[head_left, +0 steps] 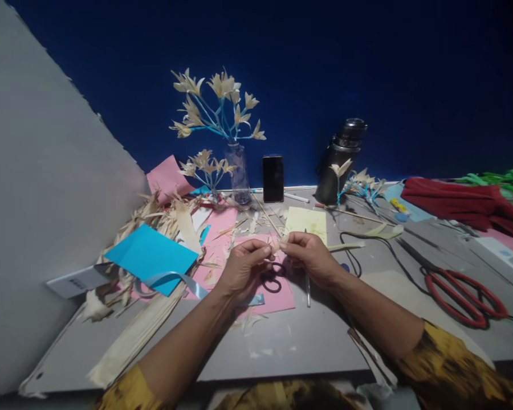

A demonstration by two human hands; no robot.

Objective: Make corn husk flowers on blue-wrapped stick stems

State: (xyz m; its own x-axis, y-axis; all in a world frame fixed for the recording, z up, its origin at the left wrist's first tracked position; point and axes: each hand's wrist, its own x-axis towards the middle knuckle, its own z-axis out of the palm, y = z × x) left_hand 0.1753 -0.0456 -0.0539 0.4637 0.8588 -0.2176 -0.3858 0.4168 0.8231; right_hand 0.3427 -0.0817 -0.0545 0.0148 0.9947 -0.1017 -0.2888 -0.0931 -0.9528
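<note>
My left hand [244, 269] and my right hand [311, 257] meet over the middle of the table, fingertips pinched close together. Between them is a small pale piece of dried husk [277, 246], partly covered by the fingers. Below my hands, small scissors [272, 285] with dark loops lie on a pink sheet [277, 304]; their blades are hidden. A thin silvery tool [308, 293] lies beneath my right wrist. Husk flowers on blue stems [222, 85] stand in a clear bottle [239, 176] farther back.
Dried husks [141, 228] pile up at left, beside a blue sheet [154, 256] and grey ribbon [194, 287]. Large red-handled scissors [465, 296] lie at right. A phone [273, 179] and dark flask [340, 165] stand against the blue wall; a red cloth [465, 202] is at far right.
</note>
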